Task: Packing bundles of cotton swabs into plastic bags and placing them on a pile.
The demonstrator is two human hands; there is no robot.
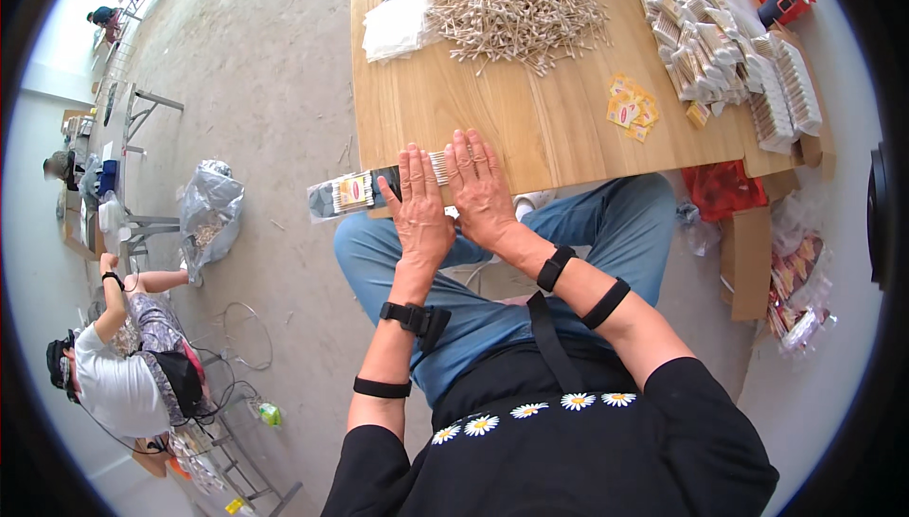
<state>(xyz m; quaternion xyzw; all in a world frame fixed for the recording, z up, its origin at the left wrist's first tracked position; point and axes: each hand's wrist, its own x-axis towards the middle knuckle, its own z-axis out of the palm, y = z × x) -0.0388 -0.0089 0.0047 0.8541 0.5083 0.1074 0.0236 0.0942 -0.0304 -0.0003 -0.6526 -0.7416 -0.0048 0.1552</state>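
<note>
My left hand [418, 209] and my right hand [483, 195] lie almost flat at the table's near edge, fingers stretched forward. Between them shows a row of cotton swabs [438, 168], which the fingers of both hands border and partly cover. Just left of my left hand is a clear plastic bag [322, 202] with swabs and a yellow-and-red card [353, 189] in it. A black strip [386, 176] lies beneath or beside my left fingers; its full shape is hidden.
On the wooden table [530, 119] are a heap of loose swabs [521, 20], flat clear bags [396, 28], yellow cards [631, 108] and many filled packs [701, 48]. A cardboard box [745, 266] stands right below. Leftward, a co-worker [128, 380] sits near a grey bag [210, 209].
</note>
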